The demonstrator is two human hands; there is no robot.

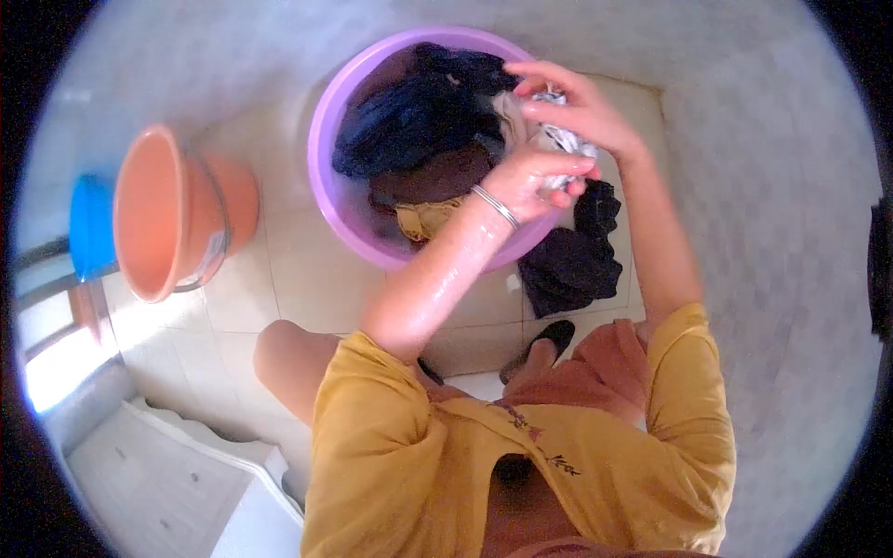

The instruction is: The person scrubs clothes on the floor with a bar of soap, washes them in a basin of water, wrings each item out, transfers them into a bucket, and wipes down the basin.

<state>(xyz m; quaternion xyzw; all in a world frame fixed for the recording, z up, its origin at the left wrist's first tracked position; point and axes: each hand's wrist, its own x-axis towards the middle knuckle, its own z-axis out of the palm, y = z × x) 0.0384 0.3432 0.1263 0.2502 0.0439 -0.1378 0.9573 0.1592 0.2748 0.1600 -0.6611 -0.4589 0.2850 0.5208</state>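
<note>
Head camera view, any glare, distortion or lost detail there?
Head view: white glare washes out the lower left edge; head view: the round wide-angle image looks bent, with black corners; head view: the wet left forearm catches small highlights; head view: the dark clothes in the purple tub lose fine detail.

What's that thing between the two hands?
In the head view, a bunched-up whitish cloth is between the left hand and the right hand.

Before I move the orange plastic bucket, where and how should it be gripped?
Probably mid-span on the grey curved handle, coming from the side of the purple round tub: it hangs down the orange plastic bucket's tub-facing wall.
</note>
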